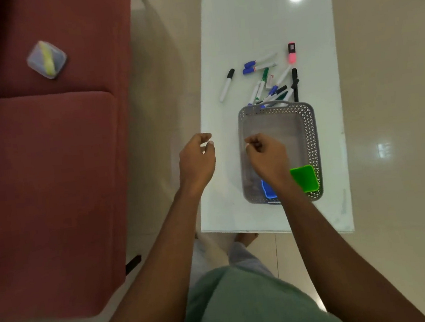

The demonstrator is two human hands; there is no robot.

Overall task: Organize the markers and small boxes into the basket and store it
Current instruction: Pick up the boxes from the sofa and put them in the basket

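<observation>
White glossy table [263, 20], red sofa [48, 181] beside

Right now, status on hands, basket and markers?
Left hand and right hand empty, loosely curled. Green box and blue box in basket. Markers on table. Nothing blocking.

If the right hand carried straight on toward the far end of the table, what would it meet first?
Probably the far wall of the grey basket, then the marker pile behind it; the right hand may be above the rim.
</observation>
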